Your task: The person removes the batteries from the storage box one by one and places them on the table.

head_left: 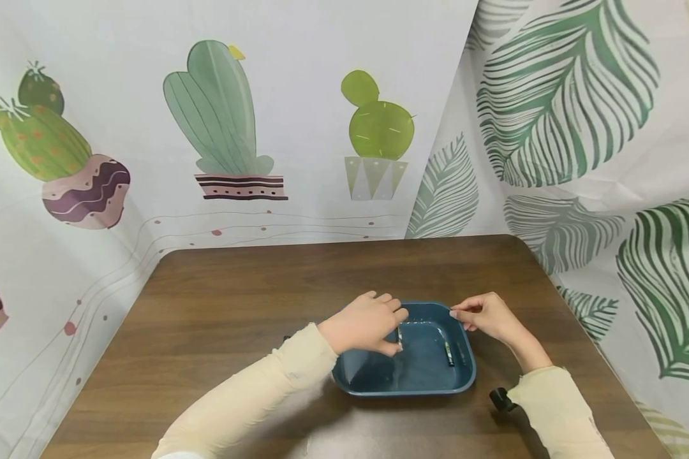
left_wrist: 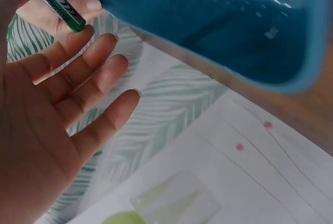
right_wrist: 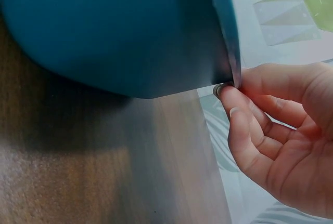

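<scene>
My left hand (head_left: 367,322) is over the left part of a blue tray (head_left: 404,392). It pinches a small green and black battery (left_wrist: 62,7) by its ends, between thumb and index finger; the other fingers are spread. A second battery (head_left: 449,354) lies inside the tray near its right wall. My right hand (head_left: 488,315) is at the tray's far right corner. In the right wrist view, its thumb and index finger (right_wrist: 231,96) pinch the tray's rim, with a small round metallic-looking spot at the fingertip that I cannot make out.
The tray stands on a brown wooden table (head_left: 224,306). A black cylindrical piece (head_left: 501,400) sits at the right sleeve, and a small dark thing shows beside the left sleeve. A patterned cloth (head_left: 310,127) with cacti and leaves hangs behind the table.
</scene>
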`<state>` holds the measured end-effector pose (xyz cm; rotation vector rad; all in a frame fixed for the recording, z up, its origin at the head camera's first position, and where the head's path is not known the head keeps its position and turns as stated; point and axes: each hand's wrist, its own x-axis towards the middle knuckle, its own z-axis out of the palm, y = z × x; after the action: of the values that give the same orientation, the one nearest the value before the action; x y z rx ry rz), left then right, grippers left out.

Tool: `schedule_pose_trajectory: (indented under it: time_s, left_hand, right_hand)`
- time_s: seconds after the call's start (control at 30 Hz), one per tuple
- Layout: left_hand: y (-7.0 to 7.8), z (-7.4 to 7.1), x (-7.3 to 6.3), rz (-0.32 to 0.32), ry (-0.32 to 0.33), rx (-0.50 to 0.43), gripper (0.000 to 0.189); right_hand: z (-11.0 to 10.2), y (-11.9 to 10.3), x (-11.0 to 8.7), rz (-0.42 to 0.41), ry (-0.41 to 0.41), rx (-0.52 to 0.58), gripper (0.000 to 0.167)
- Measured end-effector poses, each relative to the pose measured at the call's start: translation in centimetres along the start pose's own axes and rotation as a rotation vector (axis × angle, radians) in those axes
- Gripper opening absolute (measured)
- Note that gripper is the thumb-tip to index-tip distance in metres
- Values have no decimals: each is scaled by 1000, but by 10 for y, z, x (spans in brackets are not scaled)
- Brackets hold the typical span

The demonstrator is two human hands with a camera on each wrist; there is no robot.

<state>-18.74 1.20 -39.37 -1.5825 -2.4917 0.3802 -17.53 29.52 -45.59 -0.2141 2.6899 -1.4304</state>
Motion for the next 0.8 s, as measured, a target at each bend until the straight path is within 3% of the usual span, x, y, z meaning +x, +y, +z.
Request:
schedule_pose_trajectory:
  time_s: [0.1, 0.47, 0.8]
  left_hand:
    - [-8, 0, -10, -22, 24, 7, 44]
    - [-33, -3, -43, -84, -7, -41, 48]
    - [-61, 13, -82, -148, 10, -68, 45]
  right_hand:
    - [0, 0, 0, 1, 0, 0, 15]
    - [1, 0, 0, 10, -1, 2, 14]
    - [1, 1, 0, 7, 2, 12, 14]
